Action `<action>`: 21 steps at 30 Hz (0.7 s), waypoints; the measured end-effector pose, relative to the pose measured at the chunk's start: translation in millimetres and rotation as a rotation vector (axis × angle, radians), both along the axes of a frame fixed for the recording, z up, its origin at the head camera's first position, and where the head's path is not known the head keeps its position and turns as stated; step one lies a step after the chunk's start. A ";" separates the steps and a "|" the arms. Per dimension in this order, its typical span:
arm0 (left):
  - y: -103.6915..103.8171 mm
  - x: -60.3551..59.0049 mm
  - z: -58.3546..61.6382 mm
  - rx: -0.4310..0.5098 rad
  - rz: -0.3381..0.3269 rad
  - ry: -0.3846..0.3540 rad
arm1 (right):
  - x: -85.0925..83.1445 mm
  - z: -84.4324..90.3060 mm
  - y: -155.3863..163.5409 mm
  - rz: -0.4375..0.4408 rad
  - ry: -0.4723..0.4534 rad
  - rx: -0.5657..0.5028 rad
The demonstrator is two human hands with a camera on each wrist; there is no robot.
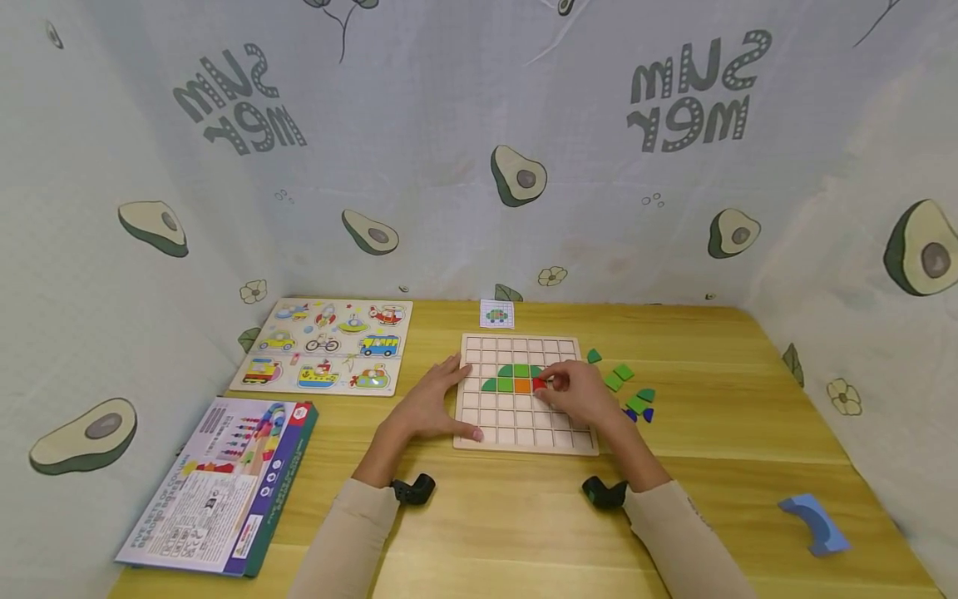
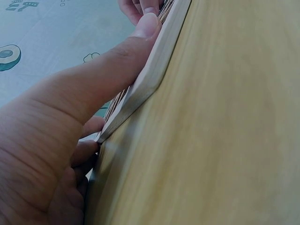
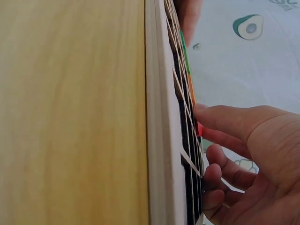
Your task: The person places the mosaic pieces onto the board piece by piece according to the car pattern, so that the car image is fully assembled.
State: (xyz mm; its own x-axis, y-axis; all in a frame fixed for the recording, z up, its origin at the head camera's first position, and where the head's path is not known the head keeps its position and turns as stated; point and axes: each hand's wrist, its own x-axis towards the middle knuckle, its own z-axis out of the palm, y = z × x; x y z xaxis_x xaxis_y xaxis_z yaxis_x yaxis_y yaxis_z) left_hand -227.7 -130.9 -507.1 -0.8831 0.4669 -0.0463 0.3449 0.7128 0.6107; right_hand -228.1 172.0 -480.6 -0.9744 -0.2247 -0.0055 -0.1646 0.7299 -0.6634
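Your right hand (image 1: pixel 580 393) is in the middle of the frame, over the wooden grid board (image 1: pixel 524 433). Its fingertips pinch a small red piece (image 1: pixel 539 383) sitting in the board, just right of an orange piece (image 1: pixel 522 384) and under the green pieces (image 1: pixel 521 371). Your left hand (image 1: pixel 432 403) lies with straight fingers on the board's left edge, thumb pressing its near corner. More loose pieces (image 1: pixel 629 391) lie to the right, on the table (image 1: pixel 748 399).
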 end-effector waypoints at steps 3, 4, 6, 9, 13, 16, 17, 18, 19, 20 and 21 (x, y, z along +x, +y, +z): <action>0.1 0.2 0.6 0.002 -0.001 0.002 | 0.8 1.6 -0.3 -0.010 0.003 0.004; 0.2 0.3 0.8 0.002 -0.001 0.002 | 1.0 2.1 -0.5 -0.013 0.003 0.006; 0.1 0.5 1.1 0.002 -0.002 0.002 | 1.5 2.5 -0.8 -0.019 0.000 0.012; 0.0 0.3 0.9 -0.002 -0.002 0.004 | 1.7 2.9 -1.7 -0.018 -0.001 0.020; -0.3 -0.2 0.1 -0.004 -0.003 0.003 | 1.9 3.6 -2.0 -0.014 0.001 0.025; -0.5 -0.5 -0.7 -0.004 -0.004 0.001 | 2.5 4.2 -1.8 -0.015 -0.004 0.013; -0.5 -0.5 -0.9 -0.004 -0.004 0.000 | 2.7 4.2 -1.4 -0.015 -0.008 0.008; -0.5 -0.5 -1.1 -0.004 -0.003 0.000 | 2.8 4.3 -1.0 -0.016 -0.011 0.001; -0.4 -0.5 -1.5 -0.006 -0.003 0.001 | 2.8 4.4 -0.4 -0.021 -0.015 -0.007; -0.4 -0.5 -1.6 -0.006 -0.003 0.002 | 2.8 4.5 0.3 -0.026 -0.018 -0.017; -0.4 -0.5 -1.7 -0.008 -0.002 0.001 | 2.7 4.6 1.1 -0.032 -0.017 -0.024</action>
State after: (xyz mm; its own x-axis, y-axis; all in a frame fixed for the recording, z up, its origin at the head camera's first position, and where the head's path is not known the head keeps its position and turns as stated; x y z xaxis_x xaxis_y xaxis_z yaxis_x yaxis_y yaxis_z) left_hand -228.2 -131.3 -508.8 -0.8823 0.4681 -0.0486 0.3469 0.7167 0.6049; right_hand -225.4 173.0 -476.1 -0.9808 -0.1941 -0.0175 -0.1300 0.7181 -0.6837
